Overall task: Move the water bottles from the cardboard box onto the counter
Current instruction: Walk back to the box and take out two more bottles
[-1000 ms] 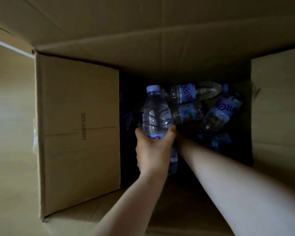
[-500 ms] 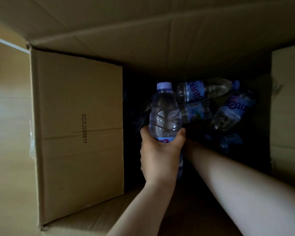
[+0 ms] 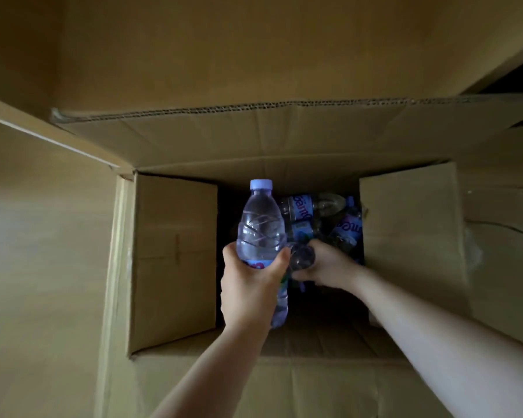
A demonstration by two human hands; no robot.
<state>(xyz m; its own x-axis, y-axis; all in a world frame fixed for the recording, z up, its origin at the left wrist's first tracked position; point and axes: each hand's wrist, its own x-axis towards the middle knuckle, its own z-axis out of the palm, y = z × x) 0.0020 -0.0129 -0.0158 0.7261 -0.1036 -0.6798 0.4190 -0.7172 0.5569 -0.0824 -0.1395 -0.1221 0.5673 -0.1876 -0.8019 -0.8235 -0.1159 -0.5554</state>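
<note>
My left hand [image 3: 249, 285] grips a clear water bottle [image 3: 260, 227] with a pale blue cap around its lower half, holding it upright above the open cardboard box [image 3: 175, 267]. Just to its right, my right hand [image 3: 323, 267] grips a second bottle [image 3: 302, 257], whose rounded end points toward the camera. Several more bottles [image 3: 317, 215] with blue labels lie jumbled in the dark bottom of the box, behind both hands. The counter is not in view.
The box's flaps stand open: a left flap [image 3: 169, 236], a right flap [image 3: 411, 236], a far flap [image 3: 254, 137] and a near flap [image 3: 284, 384]. A tan wooden surface [image 3: 43, 267] lies to the left of the box.
The camera has pulled back and up, and both hands have risen. The left hand's bottle has come up out of the pile. The right hand, hidden before, now shows with a second bottle.
</note>
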